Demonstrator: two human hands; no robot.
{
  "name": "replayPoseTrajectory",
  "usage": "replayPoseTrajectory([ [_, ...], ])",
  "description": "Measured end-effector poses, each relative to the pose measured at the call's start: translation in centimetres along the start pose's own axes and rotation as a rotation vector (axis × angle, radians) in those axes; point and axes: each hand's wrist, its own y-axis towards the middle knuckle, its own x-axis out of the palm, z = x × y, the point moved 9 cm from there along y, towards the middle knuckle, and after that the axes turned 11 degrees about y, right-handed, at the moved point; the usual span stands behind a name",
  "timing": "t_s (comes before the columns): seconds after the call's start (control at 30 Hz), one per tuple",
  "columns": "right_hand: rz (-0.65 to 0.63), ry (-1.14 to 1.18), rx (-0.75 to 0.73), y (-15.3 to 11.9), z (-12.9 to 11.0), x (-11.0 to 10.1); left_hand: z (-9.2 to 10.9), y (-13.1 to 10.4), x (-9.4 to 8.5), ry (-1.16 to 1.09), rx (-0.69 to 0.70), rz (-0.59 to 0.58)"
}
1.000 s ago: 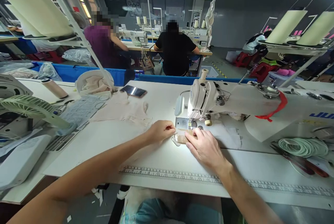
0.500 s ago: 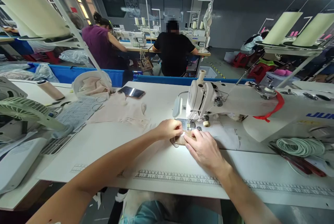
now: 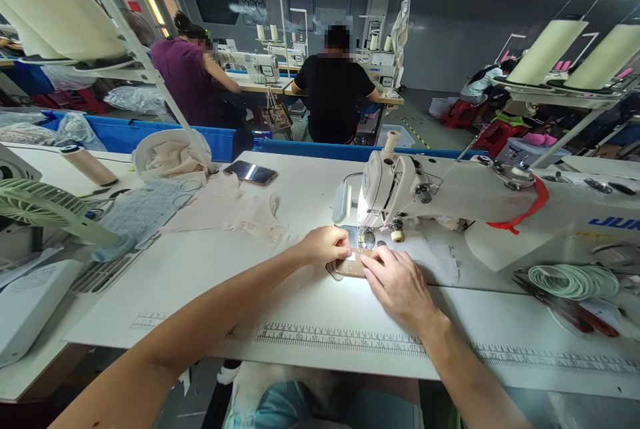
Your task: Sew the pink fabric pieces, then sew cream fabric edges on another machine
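Observation:
A small flat tan piece (image 3: 350, 269) with light spots lies on the sewing machine's bed, just in front of the presser foot (image 3: 367, 239). On its upper part a little white patch (image 3: 352, 256) shows. My left hand (image 3: 325, 246) is closed at the piece's upper left edge, thumb and finger pinched together; the fingertips partly hide what they hold. From the right, my right hand (image 3: 397, 276) grips the tan piece's right end, fingers bent over it and thumb along its near side. Above both hands stands the white sewing machine head (image 3: 387, 192).
Pale fabric (image 3: 225, 209), a phone (image 3: 251, 172) and a white bin of cloth (image 3: 173, 156) are at left, beside a green fan (image 3: 50, 209). Scissors (image 3: 575, 312) and a coiled mint cord (image 3: 574, 281) lie right. A printed ruler (image 3: 340, 339) follows the front edge. Two people sit ahead.
My right hand has slid slightly right along the tan piece, uncovering more of its middle. My left hand keeps its pinch at the left edge. The view has tilted slightly down.

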Motion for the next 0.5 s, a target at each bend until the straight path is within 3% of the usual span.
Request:
replayPoseTrajectory([
  [0.43, -0.024, -0.041, -0.067, 0.5, -1.4, 0.6, 0.4, 0.1, -0.1, 0.017, 0.006, -0.015],
  [0.5, -0.024, -0.051, -0.083, 0.7, -1.6, 0.7, 0.9, -0.3, -0.6, 0.105, 0.055, 0.045],
])
